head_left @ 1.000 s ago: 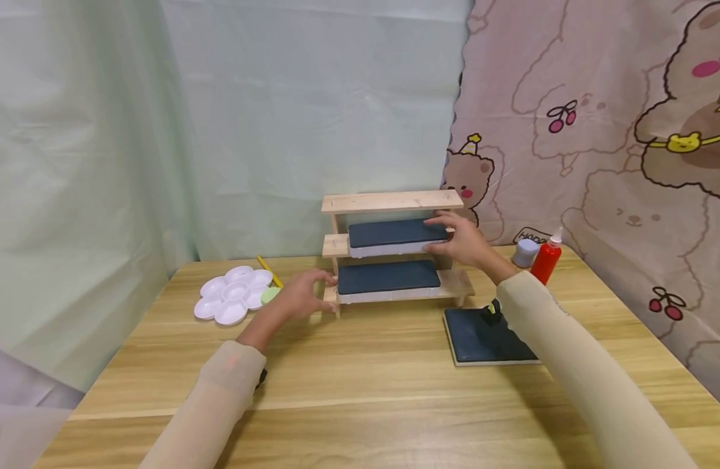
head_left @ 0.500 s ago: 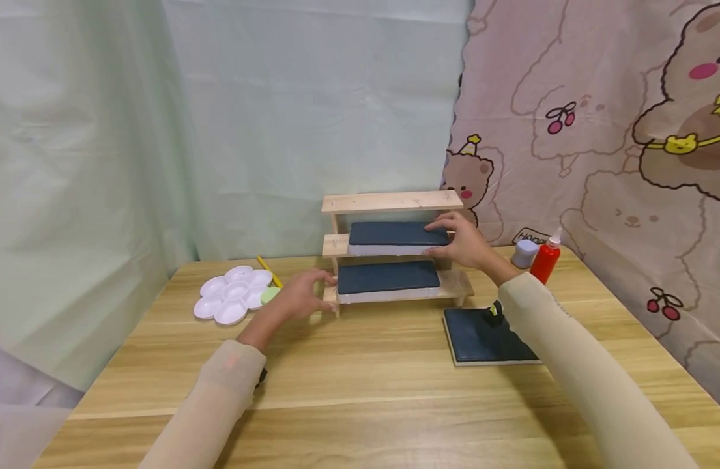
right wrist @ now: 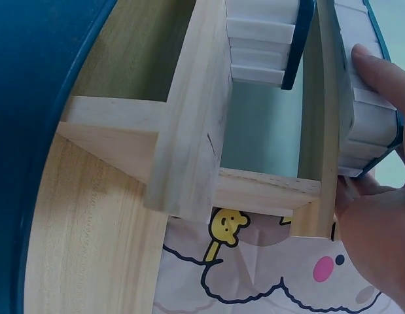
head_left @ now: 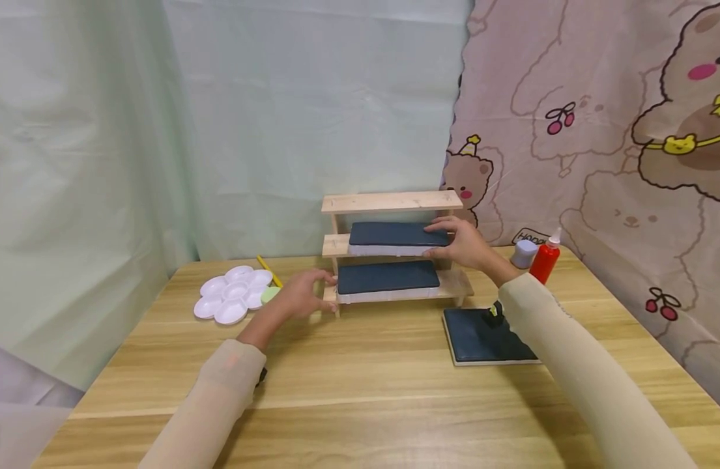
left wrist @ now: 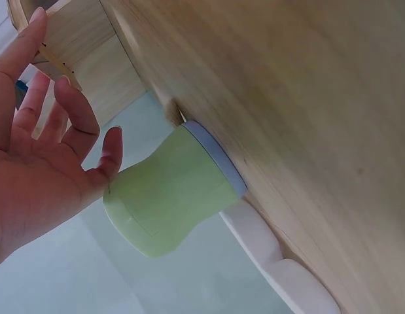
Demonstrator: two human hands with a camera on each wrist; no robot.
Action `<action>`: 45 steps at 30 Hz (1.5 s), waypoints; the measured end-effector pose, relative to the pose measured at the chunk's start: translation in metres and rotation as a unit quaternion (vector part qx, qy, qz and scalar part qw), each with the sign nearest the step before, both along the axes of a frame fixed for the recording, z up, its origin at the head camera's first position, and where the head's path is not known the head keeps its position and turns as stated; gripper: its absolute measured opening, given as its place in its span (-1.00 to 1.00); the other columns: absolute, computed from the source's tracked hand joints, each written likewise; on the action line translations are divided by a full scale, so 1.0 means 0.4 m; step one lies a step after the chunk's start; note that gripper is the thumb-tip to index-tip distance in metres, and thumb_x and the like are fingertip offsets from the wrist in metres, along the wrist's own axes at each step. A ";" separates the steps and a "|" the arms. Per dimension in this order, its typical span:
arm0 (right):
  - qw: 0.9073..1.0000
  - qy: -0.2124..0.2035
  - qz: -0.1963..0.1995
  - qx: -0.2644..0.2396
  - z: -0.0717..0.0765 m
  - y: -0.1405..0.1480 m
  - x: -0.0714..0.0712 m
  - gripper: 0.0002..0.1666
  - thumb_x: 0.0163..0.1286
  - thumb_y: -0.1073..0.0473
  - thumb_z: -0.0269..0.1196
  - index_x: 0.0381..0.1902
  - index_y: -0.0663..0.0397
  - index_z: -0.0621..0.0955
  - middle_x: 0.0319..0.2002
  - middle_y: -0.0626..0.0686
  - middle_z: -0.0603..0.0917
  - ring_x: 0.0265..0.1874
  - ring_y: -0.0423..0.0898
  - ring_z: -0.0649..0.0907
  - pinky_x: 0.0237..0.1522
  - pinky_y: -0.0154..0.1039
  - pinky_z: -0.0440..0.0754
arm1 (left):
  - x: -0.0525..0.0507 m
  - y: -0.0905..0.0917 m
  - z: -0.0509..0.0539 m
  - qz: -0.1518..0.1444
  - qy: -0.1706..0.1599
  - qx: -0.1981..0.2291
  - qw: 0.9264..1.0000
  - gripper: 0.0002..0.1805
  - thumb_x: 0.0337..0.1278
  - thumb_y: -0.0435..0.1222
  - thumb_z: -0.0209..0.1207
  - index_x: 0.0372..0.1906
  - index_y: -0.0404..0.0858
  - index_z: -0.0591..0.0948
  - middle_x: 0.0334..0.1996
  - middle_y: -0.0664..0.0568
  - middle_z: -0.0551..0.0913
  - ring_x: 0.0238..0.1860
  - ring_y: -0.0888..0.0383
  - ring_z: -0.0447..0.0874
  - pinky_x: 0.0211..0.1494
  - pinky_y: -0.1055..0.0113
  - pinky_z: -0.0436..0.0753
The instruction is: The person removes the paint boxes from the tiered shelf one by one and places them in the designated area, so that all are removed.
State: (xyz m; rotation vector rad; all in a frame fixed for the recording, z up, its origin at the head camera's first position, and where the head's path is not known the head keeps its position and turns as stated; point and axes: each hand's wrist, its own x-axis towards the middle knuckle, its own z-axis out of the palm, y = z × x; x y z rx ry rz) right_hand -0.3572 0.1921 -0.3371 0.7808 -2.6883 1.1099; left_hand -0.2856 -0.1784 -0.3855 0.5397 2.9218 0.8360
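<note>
From where I stand, the right hand [head_left: 468, 244] has its grip clamped on the right end of the upper box [head_left: 389, 234], fingertips on the dark top and thumb down by the white side. Taking it by the end seems sensible: the shelf appears to bear the weight, so the hand need only control how the box sits. That box is on the middle tier of the wooden rack [head_left: 389, 200], a strip of bare wood to its left.

The left hand [head_left: 301, 293] is at the left end of the lowest tier, thumb and fingers apart and loosely curved about the wood. I cannot tell how firmly it touches; I take it to be there to keep the rack from sliding. The lower box [head_left: 389, 277] lies beside it, flat on that tier, and the stepped build leaves both dark tops in sight.

Just behind the left hand stands a green pot [left wrist: 169, 196], next to a white flower-shaped palette [head_left: 233, 294] and a yellow stick [head_left: 270, 270]. On the other side a dark-topped block [head_left: 477, 339] lies flat on the worktop [head_left: 336, 404], partly under the right sleeve [head_left: 576, 352]. Beyond it, a red bottle [head_left: 545, 262] and a bluish pot [head_left: 524, 253] stand upright near the back, seemingly out of the arms' way.
</note>
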 end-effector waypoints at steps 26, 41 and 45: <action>1.000 0.004 0.005 -0.018 -0.007 0.006 0.001 -0.29 0.05 0.12 0.58 0.18 0.18 0.63 0.32 0.18 0.46 0.31 0.16 0.43 0.27 0.17 0.43 | -0.004 0.001 -0.004 0.005 -0.008 -0.002 1.000 -0.42 -0.02 -0.16 0.49 0.15 -0.22 0.59 0.25 -0.13 0.53 0.33 -0.18 0.38 0.35 -0.09 0.39; 0.999 -0.001 0.003 -0.041 0.009 0.010 0.006 -0.31 0.03 0.15 0.58 0.15 0.19 0.65 0.33 0.22 0.45 0.32 0.17 0.42 0.30 0.20 0.39 | -0.008 -0.004 0.002 0.007 -0.016 0.010 1.000 -0.42 -0.03 -0.18 0.50 0.15 -0.23 0.59 0.29 -0.15 0.49 0.37 -0.20 0.34 0.38 -0.09 0.36; 0.999 -0.004 0.000 -0.042 0.015 0.010 0.011 -0.32 0.05 0.16 0.57 0.16 0.19 0.64 0.34 0.22 0.43 0.33 0.17 0.41 0.30 0.21 0.38 | -0.015 -0.009 0.000 -0.002 -0.009 0.008 1.000 -0.42 -0.03 -0.18 0.50 0.14 -0.24 0.59 0.27 -0.16 0.51 0.35 -0.20 0.35 0.37 -0.09 0.36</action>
